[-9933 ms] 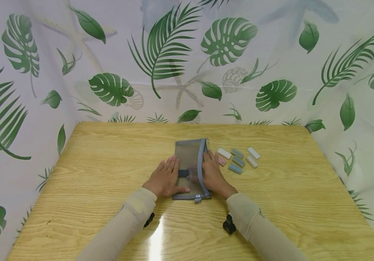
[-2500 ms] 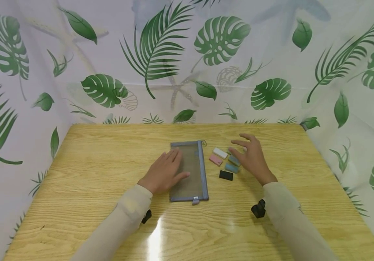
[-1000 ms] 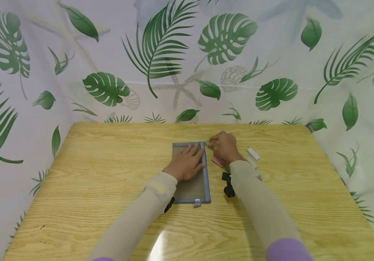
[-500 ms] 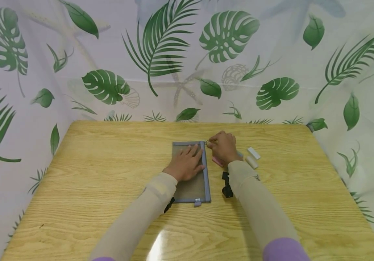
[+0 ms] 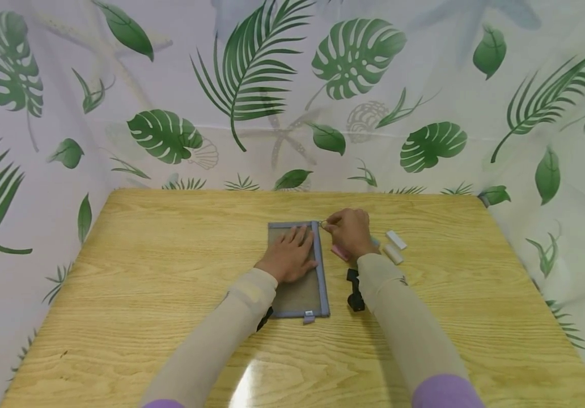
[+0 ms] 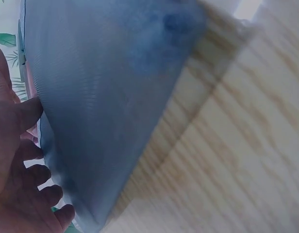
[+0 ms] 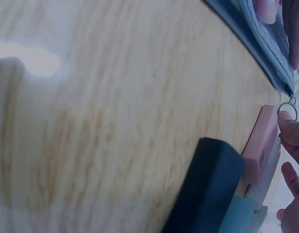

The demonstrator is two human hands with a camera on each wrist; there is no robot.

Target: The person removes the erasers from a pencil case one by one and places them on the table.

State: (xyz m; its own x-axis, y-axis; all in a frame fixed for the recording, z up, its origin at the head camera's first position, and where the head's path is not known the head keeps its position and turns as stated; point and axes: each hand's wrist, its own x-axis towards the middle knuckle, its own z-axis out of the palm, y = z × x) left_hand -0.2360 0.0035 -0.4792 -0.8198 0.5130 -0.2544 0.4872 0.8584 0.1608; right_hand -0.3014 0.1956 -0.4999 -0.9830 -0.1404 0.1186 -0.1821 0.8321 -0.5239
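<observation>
A grey mesh zipper pouch [image 5: 297, 297] lies flat on the table, its zipper edge on the right. My left hand [image 5: 287, 258] rests on the mesh, fingers straight and spread. At the pouch's far right corner, my right hand [image 5: 351, 231] pinches the zipper's metal ring pull [image 7: 287, 103] between thumb and finger. Under and beside that hand lie small blocks: a pink block [image 7: 260, 145], a black block [image 7: 205, 187] and a light blue block [image 7: 238, 213]. The right hand and forearm partly hide these in the head view.
A white block [image 5: 396, 239] and a cream block [image 5: 393, 253] lie right of my right hand. The wooden table [image 5: 170, 238] meets a leaf-print cloth [image 5: 251, 153] at its back and sides. A black wrist camera [image 5: 356, 300] hangs under my right sleeve.
Earlier my right hand was inside the pouch, then hovered over the blocks; a black block appeared on the table. It moved to the ring, my left hand shifted right. Little differs this last second.
</observation>
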